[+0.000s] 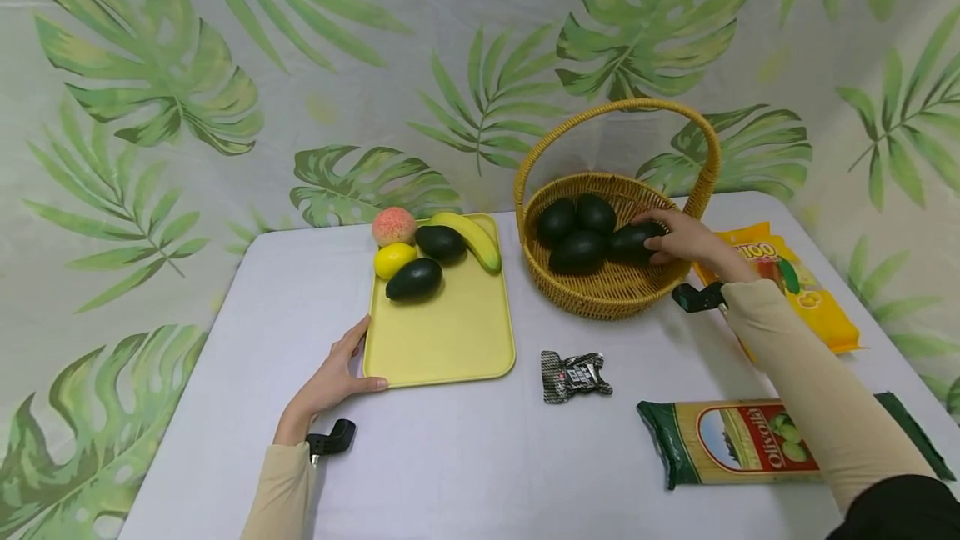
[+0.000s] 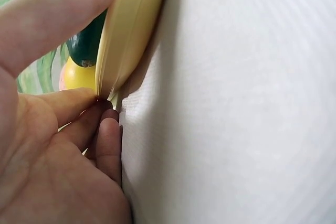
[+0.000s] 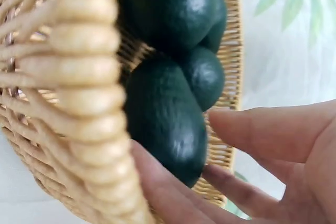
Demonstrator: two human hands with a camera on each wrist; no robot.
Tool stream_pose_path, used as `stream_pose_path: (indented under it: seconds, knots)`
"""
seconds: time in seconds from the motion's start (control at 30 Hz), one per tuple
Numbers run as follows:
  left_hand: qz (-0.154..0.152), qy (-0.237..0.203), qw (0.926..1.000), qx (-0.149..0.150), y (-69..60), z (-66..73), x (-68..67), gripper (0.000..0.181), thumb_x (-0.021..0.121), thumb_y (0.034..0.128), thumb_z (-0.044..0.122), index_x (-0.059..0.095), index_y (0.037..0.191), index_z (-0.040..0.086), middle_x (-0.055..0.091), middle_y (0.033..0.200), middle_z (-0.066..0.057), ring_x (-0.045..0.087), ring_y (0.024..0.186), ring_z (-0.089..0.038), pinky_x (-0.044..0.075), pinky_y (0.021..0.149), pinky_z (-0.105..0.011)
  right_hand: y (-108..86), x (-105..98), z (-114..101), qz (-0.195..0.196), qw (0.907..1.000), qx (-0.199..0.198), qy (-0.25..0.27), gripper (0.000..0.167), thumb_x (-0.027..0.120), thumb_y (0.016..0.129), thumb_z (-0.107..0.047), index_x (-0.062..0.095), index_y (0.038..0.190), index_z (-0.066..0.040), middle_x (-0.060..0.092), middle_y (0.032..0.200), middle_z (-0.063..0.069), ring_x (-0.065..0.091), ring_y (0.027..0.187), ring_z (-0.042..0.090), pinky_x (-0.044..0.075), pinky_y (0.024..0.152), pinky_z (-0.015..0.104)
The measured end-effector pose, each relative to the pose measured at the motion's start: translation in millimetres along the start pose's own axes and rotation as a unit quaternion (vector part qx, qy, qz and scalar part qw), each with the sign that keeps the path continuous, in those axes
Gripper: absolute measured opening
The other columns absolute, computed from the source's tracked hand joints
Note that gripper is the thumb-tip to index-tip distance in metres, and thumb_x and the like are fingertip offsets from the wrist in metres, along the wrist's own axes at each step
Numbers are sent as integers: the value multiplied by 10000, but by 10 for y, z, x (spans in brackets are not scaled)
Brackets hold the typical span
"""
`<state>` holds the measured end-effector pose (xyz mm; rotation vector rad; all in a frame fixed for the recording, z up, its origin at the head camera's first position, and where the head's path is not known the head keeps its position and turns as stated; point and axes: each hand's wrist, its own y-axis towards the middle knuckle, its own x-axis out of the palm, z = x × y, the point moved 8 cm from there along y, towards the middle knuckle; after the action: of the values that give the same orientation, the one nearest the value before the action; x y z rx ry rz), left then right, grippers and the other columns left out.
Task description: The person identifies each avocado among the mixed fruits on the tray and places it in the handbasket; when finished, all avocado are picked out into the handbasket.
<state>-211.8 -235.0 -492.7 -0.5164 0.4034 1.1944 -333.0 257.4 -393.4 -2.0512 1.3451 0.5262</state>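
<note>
Reaching arm: the right hand [image 1: 681, 238] is over the right side of the wicker basket [image 1: 592, 307], thumb and fingers curled on either side of an avocado [image 1: 628, 243], pinching it.
Pinched avocado: inside the basket, toward its right rim, touching the others; whether it bears on the basket floor, I cannot tell.
Other basket avocados: three more [image 1: 577, 253], dark green, bunched against the left side.
Basket: on the white table [image 1: 480, 473], near its back edge, right of the tray, its tall handle upright.
Bracing arm: the left hand [image 1: 333, 386] touches the yellow tray [image 1: 450, 348] at its front left corner, thumb along the front edge, fingers against the left edge, thumb spread well away from them.
Tray fruit: a peach [image 1: 393, 227] at the back left corner, a lemon [image 1: 394, 259] just in front of it by the left edge, two avocados [image 1: 415, 280] beside these, and a banana [image 1: 477, 242] slanting near the back right corner.
Black-and-silver packet: the small wrapper [image 1: 575, 376] lies in front of the basket, right of the tray.
Yellow bag: the bag [image 1: 817, 298] lies near the table's right edge, partly behind the right sleeve [image 1: 787, 382].
Pasta pack: the green-ended pack [image 1: 750, 444] lies toward the front right corner, crossed by that sleeve.
</note>
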Motion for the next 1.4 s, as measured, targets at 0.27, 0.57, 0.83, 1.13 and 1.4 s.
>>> stream_pose_path:
  seconds: [0.27,0.57,0.83,1.13,1.4]
  knots:
    - [-2,-108,9999,48,-6,20,-7,1092,831,747,175,90,1541,60,116,1560,-200,231,1342,-418,224,1067,-572,-192,-74,-280,396,9939,-815,624,479,480,1010,-111,337,1440,44,349,1412,307,638,969,274,546,778,339]
    - [-20,-53,10000,39,-12,33,-3,1097,834,747,193,89,1540,56,116,1562,-196,232,1345,-416,222,1071,-567,-198,322,-806,-97,9742,-1871,1262,438,545,989,-156,436,1383,0,436,1366,207,606,1016,281,525,832,321]
    - [-36,-47,9999,98,-9,44,-2,1100,834,749,216,86,1540,54,111,1562,-202,223,1349,-427,214,1073,-574,-26,967,-1286,-922,9578,-2389,1302,435,587,957,-88,464,1365,1,455,1362,185,539,1119,371,501,877,419]
    - [-55,-23,10000,12,1,5,-1,1126,842,732,290,91,1543,71,106,1569,-179,224,1354,-411,202,1080,-565,365,1506,-1647,-1366,9492,-2627,1066,459,603,946,-139,475,1376,-41,457,1365,126,519,1138,265,479,881,383]
    - [-45,-32,10000,5,-1,0,2,1107,834,748,271,91,1542,67,103,1567,-184,211,1358,-418,191,1084,-569,688,1849,-1858,-1437,9432,-2888,796,513,633,919,-76,445,1392,-7,422,1383,222,404,1254,324,453,906,403]
